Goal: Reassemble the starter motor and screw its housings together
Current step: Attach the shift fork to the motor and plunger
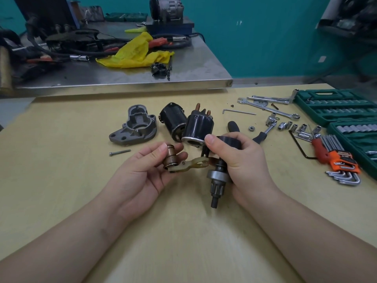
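1. Two hands are busy at the near middle of the wooden table. The left hand pinches a small bronze-coloured plunger between thumb and fingers. A pale forked lever hangs from the plunger's lower end and reaches right.
2. The right hand is curled round the drive assembly, thumb on top, with the pinion gear and shaft pointing down toward the near edge.
3. The step looks to be seating the lever's fork on the drive collar. I would keep the drive steady and bring the fork in square, so both prongs straddle the collar evenly. Whether they already touch it is hard to tell here.
4. Just beyond the hands stand the black solenoid, the motor body to its left, and the grey nose housing further left. A long bolt lies near that housing.
5. At far right, an open green socket case holds rows of sockets in moulded slots. Loose sockets, spanners and an orange hex-key holder lie beside it.
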